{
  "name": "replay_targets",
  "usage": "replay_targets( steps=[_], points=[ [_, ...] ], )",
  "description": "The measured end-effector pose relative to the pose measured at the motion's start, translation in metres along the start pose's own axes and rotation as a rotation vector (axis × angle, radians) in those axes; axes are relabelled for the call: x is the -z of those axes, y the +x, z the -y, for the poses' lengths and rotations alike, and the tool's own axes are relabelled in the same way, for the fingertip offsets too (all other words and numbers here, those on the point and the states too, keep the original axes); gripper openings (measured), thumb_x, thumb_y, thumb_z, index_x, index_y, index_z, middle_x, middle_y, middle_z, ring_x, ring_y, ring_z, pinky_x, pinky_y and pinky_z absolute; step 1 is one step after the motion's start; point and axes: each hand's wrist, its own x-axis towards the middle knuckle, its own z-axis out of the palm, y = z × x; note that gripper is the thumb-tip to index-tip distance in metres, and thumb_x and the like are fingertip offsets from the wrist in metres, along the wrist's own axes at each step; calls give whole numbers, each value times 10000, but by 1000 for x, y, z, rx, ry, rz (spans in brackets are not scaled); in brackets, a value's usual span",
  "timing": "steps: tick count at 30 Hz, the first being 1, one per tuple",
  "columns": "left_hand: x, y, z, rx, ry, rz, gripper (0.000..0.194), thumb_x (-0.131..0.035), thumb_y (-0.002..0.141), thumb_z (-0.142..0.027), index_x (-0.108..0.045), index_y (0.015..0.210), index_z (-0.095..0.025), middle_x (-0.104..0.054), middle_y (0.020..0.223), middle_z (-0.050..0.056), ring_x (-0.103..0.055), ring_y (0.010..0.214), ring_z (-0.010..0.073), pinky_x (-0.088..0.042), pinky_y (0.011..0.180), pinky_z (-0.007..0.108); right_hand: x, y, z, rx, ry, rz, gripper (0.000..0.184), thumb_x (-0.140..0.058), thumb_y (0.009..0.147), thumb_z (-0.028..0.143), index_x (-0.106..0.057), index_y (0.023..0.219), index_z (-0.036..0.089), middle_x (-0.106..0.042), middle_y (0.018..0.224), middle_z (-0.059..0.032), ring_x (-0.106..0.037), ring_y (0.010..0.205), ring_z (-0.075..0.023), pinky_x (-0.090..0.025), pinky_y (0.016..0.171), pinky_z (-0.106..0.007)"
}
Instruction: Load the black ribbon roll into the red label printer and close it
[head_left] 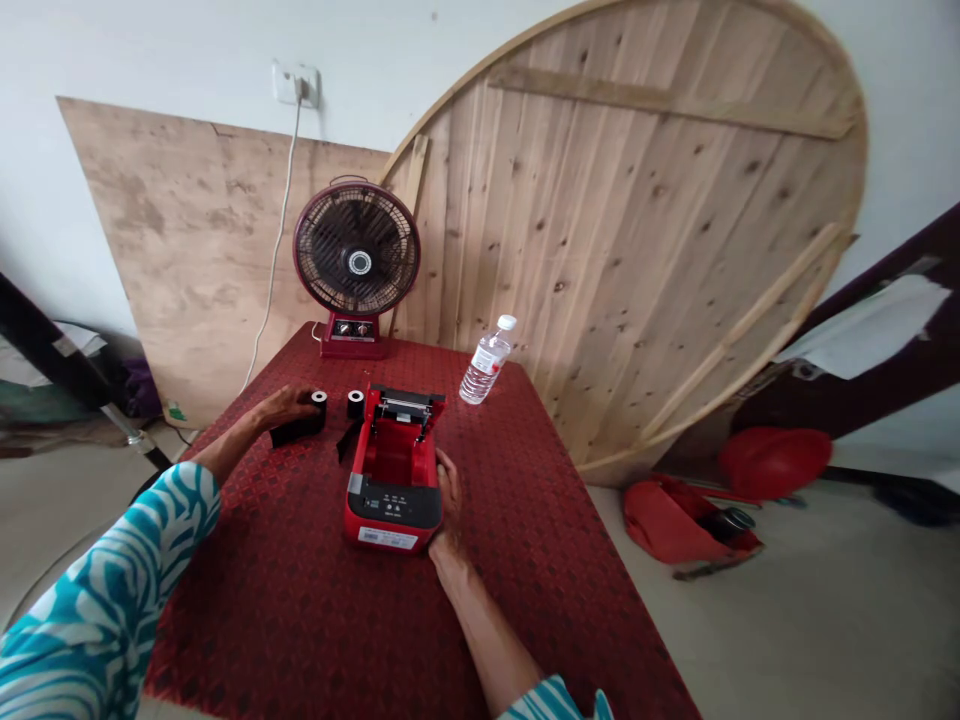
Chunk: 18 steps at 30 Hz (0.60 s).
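A red and black label printer [394,510] sits on the table with its lid raised, and its red inner bay shows no roll inside. My right hand [448,490] is against the printer's right side, gripping it; part of the fingers is hidden behind the body. To the left, my left hand [289,405] has its fingers on a black roll [320,412] with a white core, whose loose black strip trails leftward over the cloth. A second black roll [355,404] with a white core stands between that hand and the printer, its strip hanging toward me.
A dark red patterned cloth [480,620] covers the table. Behind the rolls stands a red fan [358,262], plugged into a wall socket [295,85]. A clear water bottle [485,368] is beyond the printer, to the right. A large round wooden board [600,230] leans on the wall.
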Motion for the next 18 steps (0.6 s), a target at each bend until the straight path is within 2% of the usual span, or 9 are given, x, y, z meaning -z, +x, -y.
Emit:
replay_targets(
  steps=[3,6,8,11,13,15,18],
  points=[
    [8,-18,-16,2,-43,26,343,-608,636,-394,-685,901,-193,-725,790,17,-657,792,225,-508,693,280,-1,1,-1,-18,34,1,476,-507,800,556,-614,1123,224,-646,1206,-67,-574,1128,-239,-444,927,-378],
    [16,-45,-50,-40,-209,192,453,-610,708,-438,-657,1092,-203,-736,889,45,-675,818,239,-520,721,325,-3,2,-3,-19,39,-9,472,-513,799,540,-619,1129,220,-655,1194,-64,-584,1101,-238,-448,907,-375],
    [14,-61,-81,-122,-201,296,449,-627,730,-434,-655,1132,-236,-738,907,38,-674,797,223,-512,698,306,-4,2,-2,-7,36,-9,459,-513,806,528,-625,1130,223,-661,1181,-58,-584,1092,-237,-448,897,-372],
    [0,-70,-125,-275,9,352,427,-662,745,-421,-667,1134,-246,-739,885,23,-671,770,200,-495,678,273,-5,0,0,19,47,6,435,-510,817,512,-636,1125,231,-675,1143,-48,-588,1074,-226,-450,889,-360],
    [-16,-69,-146,-349,155,331,418,-683,745,-403,-665,1131,-244,-739,902,21,-675,793,198,-492,703,268,-6,-1,2,42,57,14,432,-507,823,502,-638,1128,227,-679,1123,-46,-591,1058,-217,-449,893,-354],
    [-32,-63,-161,-372,342,296,379,-696,747,-374,-672,1104,-249,-738,927,27,-679,844,212,-488,727,271,-6,-2,3,58,66,18,430,-509,824,496,-638,1130,222,-680,1106,-46,-590,1048,-211,-446,900,-351],
    [-52,-56,-174,-314,691,285,293,-685,767,-327,-688,1056,-276,-732,957,46,-675,921,257,-492,741,298,-7,-1,1,71,102,13,415,-523,818,490,-647,1112,223,-682,1085,-38,-579,1053,-206,-438,914,-345]
  ],
)
